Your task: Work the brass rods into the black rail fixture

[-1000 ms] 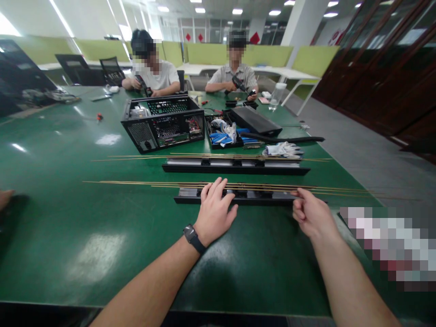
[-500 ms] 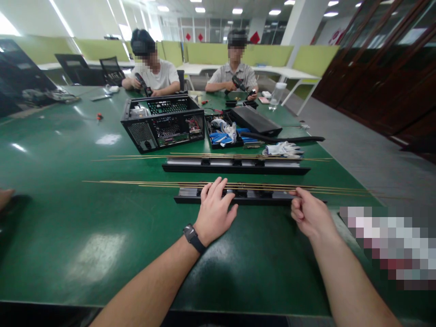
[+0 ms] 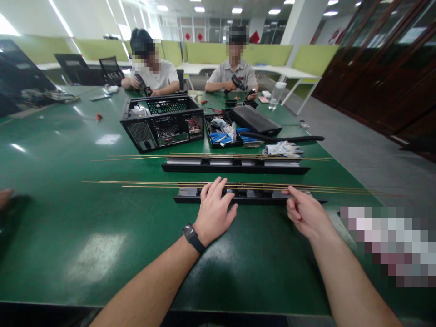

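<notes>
Several thin brass-coloured rods lie across the nearer black rail, reaching well past both its ends. My left hand rests with fingers apart on the rods and the rail's middle-left part. Toward the rail's right end, my right hand is closed in a pinch on one rod, thumb against forefinger. A second black rail stands parallel behind, with more thin rods laid along it.
Behind the rails stand an open computer case, a tray of blue-white gloves and a black flat box. Two people with power drills sit across the green table. Another person's hand shows at the left edge.
My right hand has shifted slightly left, and the nearest rod has slid left with it. My left hand stays in place.
</notes>
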`<state>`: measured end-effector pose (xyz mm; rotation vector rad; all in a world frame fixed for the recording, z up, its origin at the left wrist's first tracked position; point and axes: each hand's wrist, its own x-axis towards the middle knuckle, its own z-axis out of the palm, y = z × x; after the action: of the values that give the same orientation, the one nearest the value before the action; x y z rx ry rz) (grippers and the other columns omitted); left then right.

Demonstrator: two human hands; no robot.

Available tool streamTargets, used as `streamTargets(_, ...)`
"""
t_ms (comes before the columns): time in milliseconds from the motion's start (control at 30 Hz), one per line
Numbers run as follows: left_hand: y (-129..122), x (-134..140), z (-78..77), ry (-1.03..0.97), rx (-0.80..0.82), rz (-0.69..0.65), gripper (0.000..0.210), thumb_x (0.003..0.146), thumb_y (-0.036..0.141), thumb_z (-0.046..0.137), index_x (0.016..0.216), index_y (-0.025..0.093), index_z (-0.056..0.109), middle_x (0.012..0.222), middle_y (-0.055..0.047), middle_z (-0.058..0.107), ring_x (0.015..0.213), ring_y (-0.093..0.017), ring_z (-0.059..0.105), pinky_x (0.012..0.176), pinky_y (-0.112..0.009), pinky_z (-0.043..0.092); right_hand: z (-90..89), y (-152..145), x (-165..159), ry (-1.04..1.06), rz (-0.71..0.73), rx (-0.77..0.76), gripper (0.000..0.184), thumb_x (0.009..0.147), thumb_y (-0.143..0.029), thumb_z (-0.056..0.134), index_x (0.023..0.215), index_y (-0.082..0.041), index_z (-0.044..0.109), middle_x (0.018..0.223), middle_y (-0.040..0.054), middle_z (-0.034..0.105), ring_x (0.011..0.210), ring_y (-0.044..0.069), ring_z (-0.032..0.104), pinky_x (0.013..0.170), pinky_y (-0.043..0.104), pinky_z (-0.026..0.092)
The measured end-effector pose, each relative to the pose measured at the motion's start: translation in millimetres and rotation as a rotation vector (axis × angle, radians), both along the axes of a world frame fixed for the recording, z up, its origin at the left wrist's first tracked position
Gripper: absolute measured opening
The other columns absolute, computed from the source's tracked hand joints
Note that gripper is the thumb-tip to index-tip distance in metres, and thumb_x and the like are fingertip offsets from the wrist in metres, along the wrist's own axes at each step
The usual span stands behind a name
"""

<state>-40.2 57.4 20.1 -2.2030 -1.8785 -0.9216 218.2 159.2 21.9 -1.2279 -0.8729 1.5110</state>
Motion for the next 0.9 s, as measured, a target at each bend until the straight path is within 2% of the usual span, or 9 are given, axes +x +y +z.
streamTargets(100, 0.3, 0.0, -0.2, 0.004, -0.004, 0.003, 0.023, 0.093, 0.032, 0.064, 0.113, 0.023, 0.072, 0.154, -0.014, 0.051, 0.15, -0.031, 0.038, 0.122, -0.055, 0.03, -2.2, -0.8, -1.1, -0.015, 0.061, -0.012, 0.03, 0.082, -0.042, 0.08, 0.09, -0.015, 0.069, 0.047, -0.0046, 0.053, 0.028, 0.004, 0.029, 0.027, 0.015, 0.018)
streamTargets(267, 0.0, 0.4, 0.3, 0.001, 0.001, 0.002, 0.022, 0.092, 0.032, 0.065, 0.111, 0.023, 0.072, 0.153, -0.013, 0.052, 0.149, -0.031, 0.039, 0.122, -0.054, 0.03, 0.8, 1.9, 1.8, -0.017, -0.089, -0.028, 0.024, 0.084, -0.038, 0.075, 0.086, -0.015, 0.067, 0.045, -0.006, 0.049, 0.027, 0.005, 0.028, 0.026, 0.016, 0.019)
streamTargets(333, -0.2, 0.4, 0.5, 0.003, 0.0, 0.003, 0.022, 0.093, 0.031, 0.065, 0.112, 0.023, 0.072, 0.153, -0.014, 0.051, 0.15, -0.031, 0.039, 0.122, -0.054, 0.03, 1.8, 1.8, 2.2, -0.011, -0.099, -0.017, 0.023, 0.084, -0.036, 0.075, 0.085, -0.015, 0.066, 0.045, -0.0064, 0.048, 0.028, 0.005, 0.029, 0.026, 0.016, 0.02)
streamTargets(533, 0.0, -0.1, -0.1, 0.006, 0.001, 0.0, 0.022, 0.093, 0.032, 0.065, 0.112, 0.023, 0.072, 0.153, -0.014, 0.051, 0.15, -0.031, 0.038, 0.122, -0.054, 0.03, -1.4, -0.3, -0.3, -0.022, 0.049, -0.02, 0.028, 0.083, -0.04, 0.078, 0.091, -0.014, 0.07, 0.048, -0.0043, 0.053, 0.028, 0.005, 0.029, 0.026, 0.015, 0.018)
streamTargets(733, 0.5, -0.1, -1.3, -0.002, 0.012, -0.004, 0.022, 0.092, 0.031, 0.066, 0.112, 0.023, 0.072, 0.153, -0.014, 0.052, 0.149, -0.032, 0.04, 0.121, -0.055, 0.031, -0.9, 2.8, 1.7, 0.002, -0.076, -0.022, 0.024, 0.084, -0.037, 0.076, 0.085, -0.015, 0.068, 0.045, -0.0058, 0.048, 0.027, 0.005, 0.028, 0.026, 0.016, 0.02)
streamTargets(900, 0.6, 0.0, -0.2, 0.009, 0.004, 0.0, 0.022, 0.093, 0.032, 0.065, 0.111, 0.023, 0.073, 0.153, -0.014, 0.052, 0.149, -0.032, 0.039, 0.121, -0.055, 0.03, -2.0, -0.5, 0.0, -0.007, 0.093, -0.016, 0.029, 0.083, -0.041, 0.079, 0.092, -0.015, 0.071, 0.048, -0.0045, 0.052, 0.029, 0.004, 0.029, 0.027, 0.015, 0.019)
